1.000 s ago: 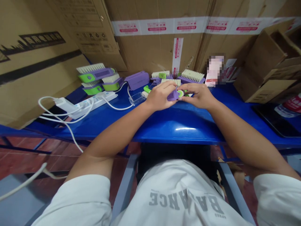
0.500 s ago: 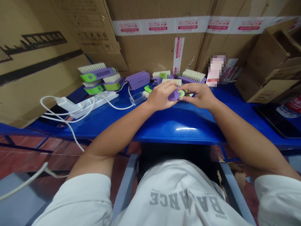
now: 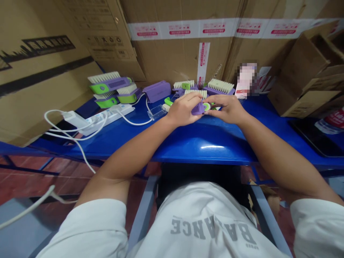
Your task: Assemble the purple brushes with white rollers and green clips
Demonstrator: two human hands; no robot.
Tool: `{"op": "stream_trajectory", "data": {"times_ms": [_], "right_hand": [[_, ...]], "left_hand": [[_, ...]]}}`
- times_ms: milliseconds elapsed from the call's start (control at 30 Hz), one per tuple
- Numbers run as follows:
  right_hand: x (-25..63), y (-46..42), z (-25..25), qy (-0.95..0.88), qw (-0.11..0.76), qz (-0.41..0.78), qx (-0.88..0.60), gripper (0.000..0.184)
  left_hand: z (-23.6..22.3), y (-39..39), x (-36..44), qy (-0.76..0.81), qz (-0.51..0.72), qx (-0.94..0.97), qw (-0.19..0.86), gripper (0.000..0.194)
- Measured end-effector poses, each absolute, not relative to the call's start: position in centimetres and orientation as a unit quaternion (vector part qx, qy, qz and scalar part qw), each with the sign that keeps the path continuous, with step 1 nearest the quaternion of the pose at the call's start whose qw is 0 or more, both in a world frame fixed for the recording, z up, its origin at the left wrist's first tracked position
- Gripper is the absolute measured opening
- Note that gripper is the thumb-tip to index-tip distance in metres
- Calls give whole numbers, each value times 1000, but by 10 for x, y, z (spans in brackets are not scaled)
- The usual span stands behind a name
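My left hand (image 3: 183, 109) and my right hand (image 3: 227, 109) meet over the blue table, holding a small purple ribbed plastic brush part (image 3: 198, 108) between them. The left fingers grip its purple side. My right fingertips pinch its end, where a round green-and-white piece (image 3: 206, 106) shows. Just beyond my hands stands a row of white-bristled brushes with purple backs (image 3: 220, 86). A green handle piece (image 3: 168, 101) lies beside my left hand, partly hidden by it.
Further left are stacked green-and-purple brushes (image 3: 109, 84), a purple case (image 3: 156, 91), a clear acrylic holder (image 3: 156, 112), and a power strip (image 3: 107, 120) with white cables. Cardboard boxes (image 3: 303, 75) line the back and right. A dark tablet (image 3: 314, 136) lies far right.
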State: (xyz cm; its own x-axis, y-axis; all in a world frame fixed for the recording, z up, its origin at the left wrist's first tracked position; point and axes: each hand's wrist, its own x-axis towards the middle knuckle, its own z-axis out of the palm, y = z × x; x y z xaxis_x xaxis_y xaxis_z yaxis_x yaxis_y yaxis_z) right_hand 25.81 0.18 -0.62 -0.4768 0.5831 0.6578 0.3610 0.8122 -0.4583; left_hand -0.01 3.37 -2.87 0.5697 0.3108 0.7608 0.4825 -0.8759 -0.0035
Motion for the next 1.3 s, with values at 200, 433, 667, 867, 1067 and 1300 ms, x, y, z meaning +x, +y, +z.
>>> {"op": "stream_trajectory", "data": {"times_ms": [200,433,667,867,1067,1300], "right_hand": [[259,2,-7,-850,430,131,-273,44],[260,5,-9,-848,430,138,-276,43],[259,5,-9,-856,427,122,-266,40],[261,0,-2,-863,411,94,-278,45],[261,-3,1,-852,440,64,-275,40],[257,-2,-1,-840,465,61,-275,54]], "left_hand": [[-29,34,0,-225,-403,-881,107,33],[-30,35,0,-219,-401,-884,98,34],[-30,35,0,-218,-399,-884,106,33],[-29,34,1,-219,-401,-883,109,32],[-28,32,3,-213,-432,-869,111,33],[-25,33,2,-233,-433,-864,106,36]]}}
